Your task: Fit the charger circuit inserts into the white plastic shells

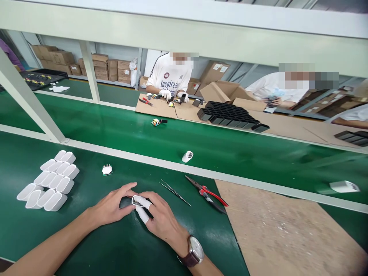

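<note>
- In the head view, I see the small white case (137, 202) between the two hands, above the green table (115, 245).
- Its open end faces up toward me: an oval mouth with a thin, smooth white rim.
- Inside I make out something dark with small yellowish bits; at this size I can't fairly say what the parts are.
- The right hand (161, 214) pinches the case between finger and thumb, with white finger covers (142, 214) on the tips. A watch (196, 249) with a dark strap sits on that wrist.
- The left hand (120, 201) is curved, with a gap between thumb and forefinger. The thumb tip is at the case's near edge; whether this hand bears any of the grip, I can't tell.
- To the left, I see similar white cases (55, 181) packed in slanting rows, oval mouths up.
- Between them and the hands, a small circuit board (107, 170) with a white top lies alone.
- Right of the hands lie thin tweezers (175, 193), then pliers (205, 193) with red-and-black handles, near a worn cardboard sheet (287, 230).
- Past the pale rail, another white case (188, 156) rests on the green belt (138, 140).
</note>
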Demonstrator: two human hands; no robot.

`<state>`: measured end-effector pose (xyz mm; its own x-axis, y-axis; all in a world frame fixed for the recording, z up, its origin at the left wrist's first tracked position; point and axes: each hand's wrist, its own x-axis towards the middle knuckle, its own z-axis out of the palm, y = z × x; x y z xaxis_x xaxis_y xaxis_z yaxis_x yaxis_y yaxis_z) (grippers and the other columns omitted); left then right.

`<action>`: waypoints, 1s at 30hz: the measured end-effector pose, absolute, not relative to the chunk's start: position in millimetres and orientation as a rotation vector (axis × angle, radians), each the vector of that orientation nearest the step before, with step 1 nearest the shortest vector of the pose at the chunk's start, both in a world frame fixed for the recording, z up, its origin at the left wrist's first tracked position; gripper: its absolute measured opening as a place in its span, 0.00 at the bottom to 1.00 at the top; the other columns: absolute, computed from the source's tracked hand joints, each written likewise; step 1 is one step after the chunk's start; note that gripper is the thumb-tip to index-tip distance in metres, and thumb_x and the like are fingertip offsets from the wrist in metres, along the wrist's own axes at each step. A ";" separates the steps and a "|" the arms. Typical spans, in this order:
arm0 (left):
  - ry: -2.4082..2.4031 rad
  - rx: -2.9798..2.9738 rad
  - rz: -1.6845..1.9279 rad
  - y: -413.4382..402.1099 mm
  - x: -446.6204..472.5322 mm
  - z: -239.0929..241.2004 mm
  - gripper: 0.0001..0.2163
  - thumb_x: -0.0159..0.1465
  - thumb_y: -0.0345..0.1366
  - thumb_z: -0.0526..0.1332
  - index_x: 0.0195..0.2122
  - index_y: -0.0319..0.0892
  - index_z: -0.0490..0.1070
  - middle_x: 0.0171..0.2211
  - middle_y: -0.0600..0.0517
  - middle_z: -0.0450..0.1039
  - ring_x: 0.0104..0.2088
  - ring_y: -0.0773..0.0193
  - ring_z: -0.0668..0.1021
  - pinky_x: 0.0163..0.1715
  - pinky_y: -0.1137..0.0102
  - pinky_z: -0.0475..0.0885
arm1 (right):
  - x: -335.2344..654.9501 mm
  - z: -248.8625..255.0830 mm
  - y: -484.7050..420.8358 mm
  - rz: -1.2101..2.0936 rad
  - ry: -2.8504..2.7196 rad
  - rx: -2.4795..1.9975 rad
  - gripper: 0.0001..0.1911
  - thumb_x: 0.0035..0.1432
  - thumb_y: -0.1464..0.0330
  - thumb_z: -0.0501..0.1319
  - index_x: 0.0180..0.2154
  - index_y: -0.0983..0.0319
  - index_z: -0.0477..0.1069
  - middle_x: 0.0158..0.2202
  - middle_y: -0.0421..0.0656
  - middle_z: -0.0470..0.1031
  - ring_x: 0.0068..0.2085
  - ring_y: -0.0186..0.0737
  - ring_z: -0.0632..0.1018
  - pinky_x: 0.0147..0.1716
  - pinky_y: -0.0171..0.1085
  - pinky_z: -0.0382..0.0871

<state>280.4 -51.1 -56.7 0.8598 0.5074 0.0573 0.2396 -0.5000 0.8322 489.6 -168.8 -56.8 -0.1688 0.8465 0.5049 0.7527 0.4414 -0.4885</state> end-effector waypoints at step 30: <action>0.534 2.190 0.541 -51.6 283.7 -63.5 0.31 0.72 0.35 0.63 0.72 0.57 0.51 0.55 0.52 0.78 0.53 0.59 0.80 0.56 0.58 0.77 | 514.2 -38.8 -172.9 -0.208 -2.101 -1.525 0.13 0.61 0.81 0.53 0.29 0.60 0.67 0.40 0.48 0.70 0.35 0.42 0.71 0.29 0.41 0.65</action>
